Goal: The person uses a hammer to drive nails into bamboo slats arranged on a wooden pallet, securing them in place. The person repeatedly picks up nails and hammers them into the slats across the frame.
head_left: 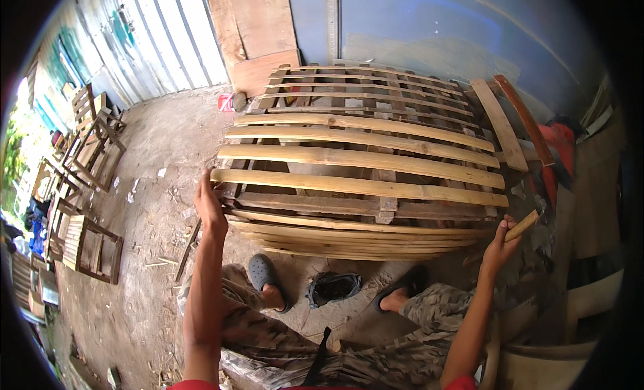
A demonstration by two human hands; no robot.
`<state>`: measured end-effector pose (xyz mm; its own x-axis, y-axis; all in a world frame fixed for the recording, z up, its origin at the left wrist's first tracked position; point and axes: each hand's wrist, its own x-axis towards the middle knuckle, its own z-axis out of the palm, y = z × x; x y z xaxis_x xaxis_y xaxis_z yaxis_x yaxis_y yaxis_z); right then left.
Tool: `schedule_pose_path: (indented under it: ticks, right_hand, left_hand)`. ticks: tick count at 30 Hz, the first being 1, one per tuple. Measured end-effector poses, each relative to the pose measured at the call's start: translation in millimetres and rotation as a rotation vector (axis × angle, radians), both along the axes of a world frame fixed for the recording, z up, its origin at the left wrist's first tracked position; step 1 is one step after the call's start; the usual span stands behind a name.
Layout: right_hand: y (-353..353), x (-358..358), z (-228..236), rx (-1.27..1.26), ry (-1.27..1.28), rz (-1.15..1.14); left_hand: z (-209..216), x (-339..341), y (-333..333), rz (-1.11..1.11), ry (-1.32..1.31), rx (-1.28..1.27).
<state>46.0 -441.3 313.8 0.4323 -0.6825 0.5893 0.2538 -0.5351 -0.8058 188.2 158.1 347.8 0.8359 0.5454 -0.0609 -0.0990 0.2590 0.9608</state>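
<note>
My left hand (pixel 209 203) is at the left end of a long yellow bamboo slat (pixel 355 187), its fingers closed against that end. This slat is the nearest of several lying crosswise on a slatted wooden frame (pixel 302 203). Out to the right, my right hand (pixel 502 239) grips a short strip of bamboo (pixel 522 227), which sticks out beyond the fingers. More bamboo slats (pixel 362 244) are stacked along the frame's near side, close to my feet. Thinner slats (pixel 376 78) cross the far part of the frame.
A black plastic bag (pixel 333 287) lies between my feet. Two boards (pixel 500 125) and a red object (pixel 558 152) are to the right of the frame. A red can (pixel 228 103) stands at the back left. Wooden chairs (pixel 94 249) line the far left.
</note>
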Motion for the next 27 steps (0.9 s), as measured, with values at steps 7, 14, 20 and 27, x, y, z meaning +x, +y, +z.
schedule_pose_path:
  ticks: [7,14,20,27]
  right_hand:
    - [107,-9,36,0.132,0.160,0.477]
    - [142,9,16,-0.061,0.204,0.550]
    - [145,11,11,0.074,0.149,0.550]
    - [146,5,16,-0.045,0.218,0.515]
  left_hand:
    - [-4,4,14,-0.077,-0.046,0.194]
    - [2,3,4,-0.081,-0.041,0.191]
    - [6,3,-2,-0.044,-0.060,0.187]
    - [2,3,1,-0.020,-0.043,0.186]
